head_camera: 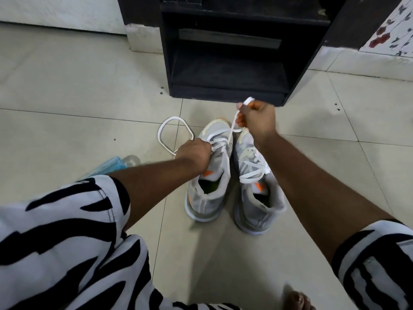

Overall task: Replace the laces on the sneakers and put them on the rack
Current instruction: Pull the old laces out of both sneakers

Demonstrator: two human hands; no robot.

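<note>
Two grey sneakers with orange accents stand side by side on the tiled floor, toes pointing away from me. My left hand [194, 154] grips the left sneaker [210, 186] at its lace area, where a white lace [172, 133] runs through the eyelets and loops out onto the floor to the left. My right hand [257, 119] is raised over the toes and pinches one end of that lace, pulling it taut upward. The right sneaker [257, 198] carries a white lace lying loosely across its tongue. The dark shoe rack [228, 63] stands just beyond the shoes.
A blue face mask [109, 167] and a clear plastic bottle [131, 161] lie on the floor at the left, by my knee. My knees in black-and-white patterned shorts fill the lower corners. A floral cloth [391, 30] hangs at the upper right.
</note>
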